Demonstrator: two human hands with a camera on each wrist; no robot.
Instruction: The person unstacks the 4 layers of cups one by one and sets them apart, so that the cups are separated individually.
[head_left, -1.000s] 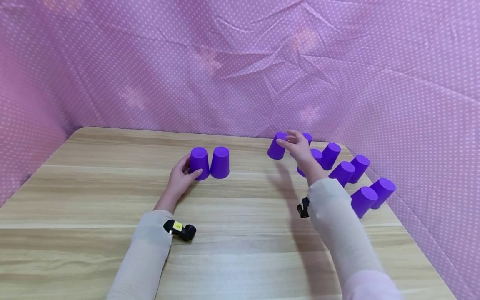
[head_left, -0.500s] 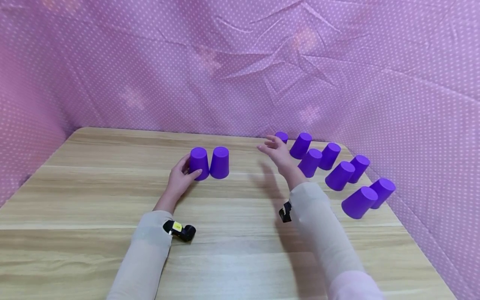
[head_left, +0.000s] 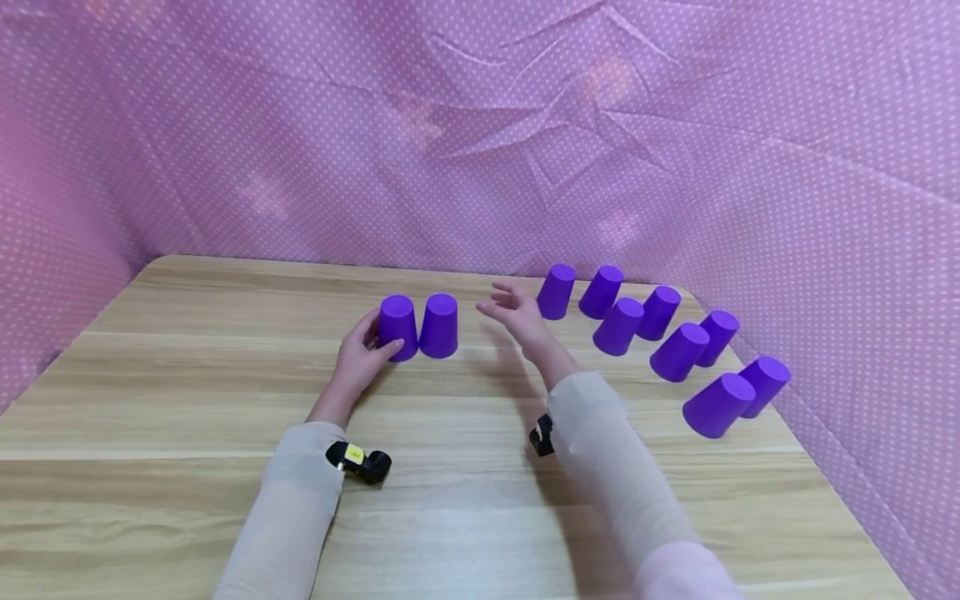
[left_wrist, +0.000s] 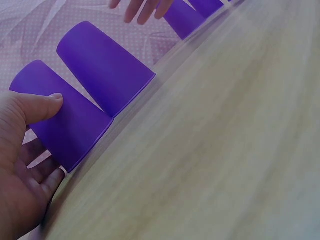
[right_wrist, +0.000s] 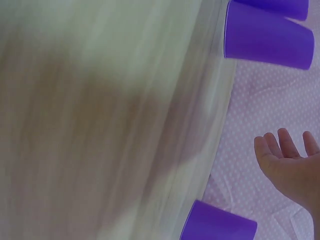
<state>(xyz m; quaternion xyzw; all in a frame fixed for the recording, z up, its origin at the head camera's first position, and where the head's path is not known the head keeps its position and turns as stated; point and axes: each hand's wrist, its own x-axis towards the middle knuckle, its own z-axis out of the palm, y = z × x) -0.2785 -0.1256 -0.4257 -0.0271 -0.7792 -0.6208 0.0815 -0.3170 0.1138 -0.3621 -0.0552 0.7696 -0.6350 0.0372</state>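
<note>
Two purple cups stand upside down side by side, their lower rims touching or nearly so. My left hand (head_left: 358, 360) grips the left cup (head_left: 397, 327), thumb across its front and fingers around its far side. The left wrist view shows this thumb (left_wrist: 42, 107) on the cup's wall. The right cup (head_left: 439, 325) of the pair has no hand on it. My right hand (head_left: 521, 321) is above the table between that pair and another purple cup (head_left: 556, 292), holding nothing. Its fingers are spread and relaxed in the right wrist view.
Several more upside-down purple cups, among them a front one (head_left: 717, 406) and a back one (head_left: 602, 292), stand in two loose rows along the right side of the wooden table (head_left: 450, 517). A pink dotted cloth (head_left: 480, 150) hangs behind and beside the table.
My right hand has moved left, away from the cup at the back of the right-hand group, toward the pair. My left hand keeps its grip on the left cup without moving.
</note>
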